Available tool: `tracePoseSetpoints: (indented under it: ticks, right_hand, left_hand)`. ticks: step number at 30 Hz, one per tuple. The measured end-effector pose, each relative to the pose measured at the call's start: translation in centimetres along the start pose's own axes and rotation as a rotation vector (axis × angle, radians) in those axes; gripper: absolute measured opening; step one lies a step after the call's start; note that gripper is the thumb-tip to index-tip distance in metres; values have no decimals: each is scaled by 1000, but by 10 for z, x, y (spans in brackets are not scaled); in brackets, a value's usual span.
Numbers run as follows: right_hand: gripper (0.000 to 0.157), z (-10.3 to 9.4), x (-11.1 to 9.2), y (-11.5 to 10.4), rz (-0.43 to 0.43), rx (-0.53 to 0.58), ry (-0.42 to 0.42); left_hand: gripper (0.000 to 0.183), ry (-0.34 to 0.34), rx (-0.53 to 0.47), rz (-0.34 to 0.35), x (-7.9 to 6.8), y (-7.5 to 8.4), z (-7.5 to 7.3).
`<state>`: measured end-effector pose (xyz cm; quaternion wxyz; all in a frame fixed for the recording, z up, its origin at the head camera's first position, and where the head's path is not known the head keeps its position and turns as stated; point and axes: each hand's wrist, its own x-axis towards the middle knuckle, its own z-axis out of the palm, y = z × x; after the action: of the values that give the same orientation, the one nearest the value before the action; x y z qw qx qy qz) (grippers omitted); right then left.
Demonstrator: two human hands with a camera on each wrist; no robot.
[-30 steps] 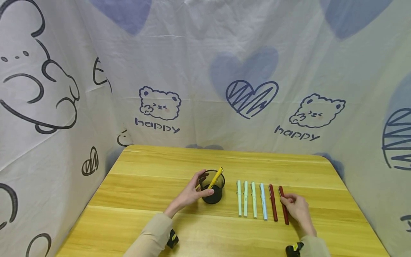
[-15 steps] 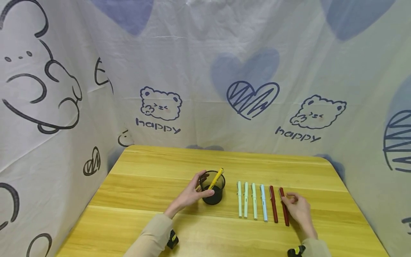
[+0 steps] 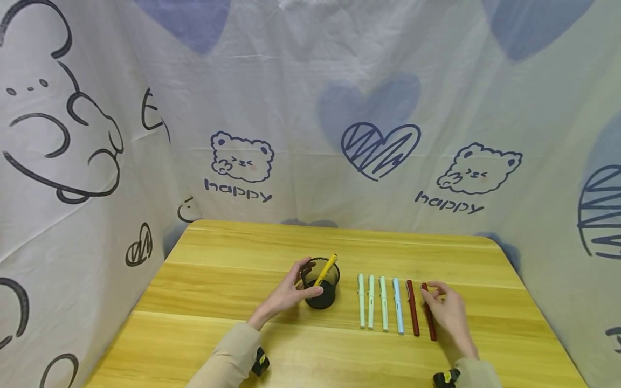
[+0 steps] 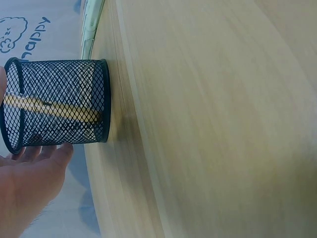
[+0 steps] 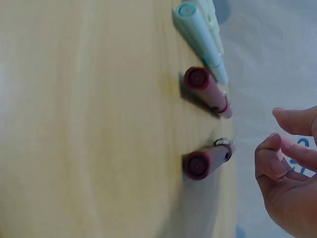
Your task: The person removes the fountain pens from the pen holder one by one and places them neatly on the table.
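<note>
A black mesh pen holder stands upright on the table, and a yellow pen leans inside it. My left hand holds the holder from its left side, thumb at the front and fingers behind. In the left wrist view the mesh wall shows the yellow pen through it. Over the rightmost dark red pen hovers my right hand. The right wrist view has that hand above the pen and apart from it, fingers bent, nothing between thumb and fingers.
Left of that pen lies a row: another dark red pen, a light blue pen and three pale green pens, the nearest green pen beside the blue one. A printed cloth hangs behind the wooden table.
My right hand has risen off the rightmost red pen and shifted slightly toward its far end. The pens stay in place. My left hand keeps its hold on the pen holder.
</note>
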<state>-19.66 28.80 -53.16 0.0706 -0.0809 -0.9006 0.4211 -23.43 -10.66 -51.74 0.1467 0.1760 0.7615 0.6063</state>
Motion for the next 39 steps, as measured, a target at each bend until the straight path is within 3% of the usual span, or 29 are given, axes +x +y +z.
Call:
tracePoseSetpoints:
  ticks: [12,23,30,39]
  right_hand:
    - [33,13,0,-39,-181,27,9]
    - [32,43,0,-80,-308,92,-100]
    - [35,62,6,-105,-322,142,-173]
    - [39,83,19,-124,-303,129,-251]
  left_hand:
    - [87,2,3,2,1,0,0]
    - [88,-1,1,-4,0,-1,-1]
    - [87,4,-7,-3,1,0,0]
    - [87,5,-1,-7,0,1,1]
